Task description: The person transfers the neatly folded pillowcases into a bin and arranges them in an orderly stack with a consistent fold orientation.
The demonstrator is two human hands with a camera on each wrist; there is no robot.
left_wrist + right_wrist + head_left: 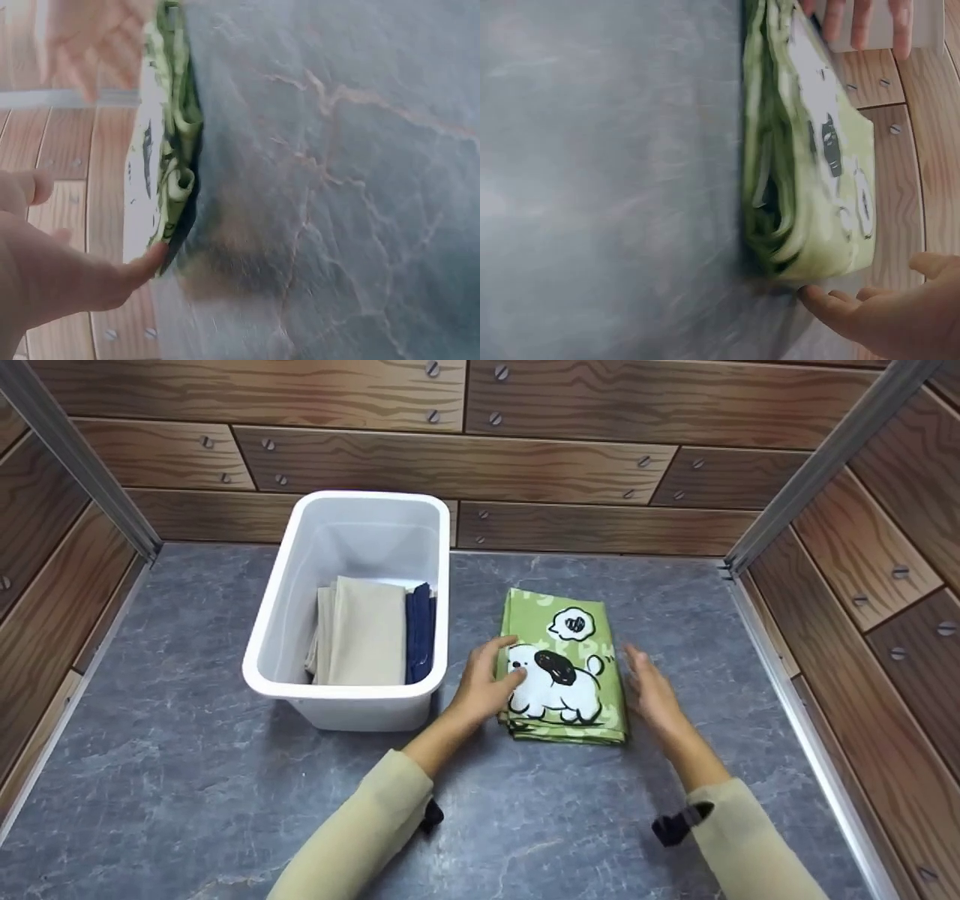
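A folded green cloth [561, 682] with a white cartoon dog print lies flat on the grey surface. My left hand [484, 690] is at its left edge, thumb over the top; in the left wrist view, a fingertip of the left hand [75, 270] touches the side of the cloth [176, 142]. On the other side, my right hand [656, 694] has its fingers extended beside the right edge. The right wrist view shows the right hand [900, 315] with a fingertip close by the folded layers of the cloth [780, 187]; whether they touch I cannot tell.
A white plastic bin [360, 709] stands to the left of the cloth. Inside it are upright folded beige cloths [367, 634] and a navy blue cloth [419, 637]. Wood-patterned panels [450, 457] wall the back and both sides of the grey marbled surface [187, 780].
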